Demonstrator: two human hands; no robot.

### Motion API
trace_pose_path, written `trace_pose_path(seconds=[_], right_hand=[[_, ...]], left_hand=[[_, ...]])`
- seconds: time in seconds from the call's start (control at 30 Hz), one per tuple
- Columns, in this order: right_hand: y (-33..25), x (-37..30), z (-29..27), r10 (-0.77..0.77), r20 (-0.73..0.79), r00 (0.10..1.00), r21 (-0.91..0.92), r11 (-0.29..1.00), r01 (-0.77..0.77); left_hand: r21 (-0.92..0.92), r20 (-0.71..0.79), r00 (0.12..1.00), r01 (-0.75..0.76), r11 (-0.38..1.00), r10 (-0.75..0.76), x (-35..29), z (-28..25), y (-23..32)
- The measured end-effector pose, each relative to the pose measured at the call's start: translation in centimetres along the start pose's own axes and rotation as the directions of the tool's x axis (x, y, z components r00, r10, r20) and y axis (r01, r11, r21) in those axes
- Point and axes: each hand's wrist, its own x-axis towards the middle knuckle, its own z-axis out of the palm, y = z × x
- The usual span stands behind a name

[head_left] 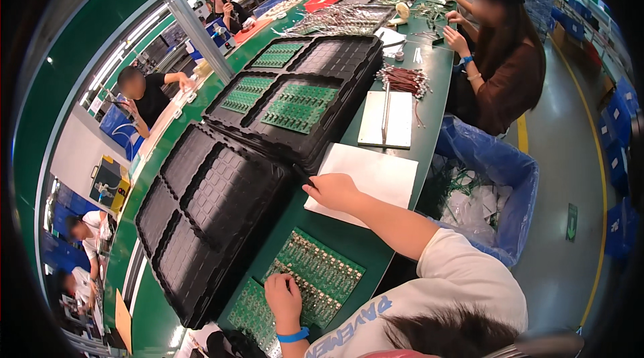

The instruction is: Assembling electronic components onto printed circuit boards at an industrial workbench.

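Two green circuit board panels lie on the green bench in front of me. My left hand (283, 297), with a blue wristband, has its fingers curled at the left edge of the larger circuit board panel (325, 267). The smaller circuit board panel (251, 309) lies partly beneath that hand. Farther up, my right hand (333, 192) is pinched on a slim black stick-like tool (302, 173), its exact kind unclear. This hand is over the left edge of a white sheet (376, 177), beside the corner of a black tray.
A black compartment tray (235, 187) stands left of my hands; behind it, another black tray (315, 63) holds several green boards. A white plate with a metal bar (386, 120) and red-brown wires (404, 81) lie beyond the sheet. A lined blue bin (523, 180) stands right, near a co-worker (503, 56).
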Motion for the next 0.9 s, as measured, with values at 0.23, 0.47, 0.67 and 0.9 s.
trace_pose_path(seconds=[0.23, 0.47, 0.67, 0.9], right_hand=[[0.5, 0.1, 0.7, 0.009, 0.059, 0.998, -0.012, 1.000, -0.009], [0.6, 0.2, 1.0, 0.018, 0.049, 0.999, 0.028, 0.999, -0.020], [0.4, 0.0, 0.5, 0.041, 0.048, 0.998, 0.029, 0.999, -0.042], [0.4, 0.0, 0.8, -0.010, -0.088, 0.996, 0.046, 0.999, 0.014]], left_hand=[[0.009, -0.005, 1.000, -0.030, 0.999, 0.030, 0.0, -0.4, -0.1], [0.030, 0.014, 1.000, -0.026, 0.999, 0.026, -0.2, -0.5, -0.5], [0.024, 0.015, 1.000, -0.024, 0.999, 0.024, -0.2, -0.6, -0.2], [0.033, -0.001, 0.999, -0.038, 0.999, 0.038, -0.3, -0.3, -0.3]])
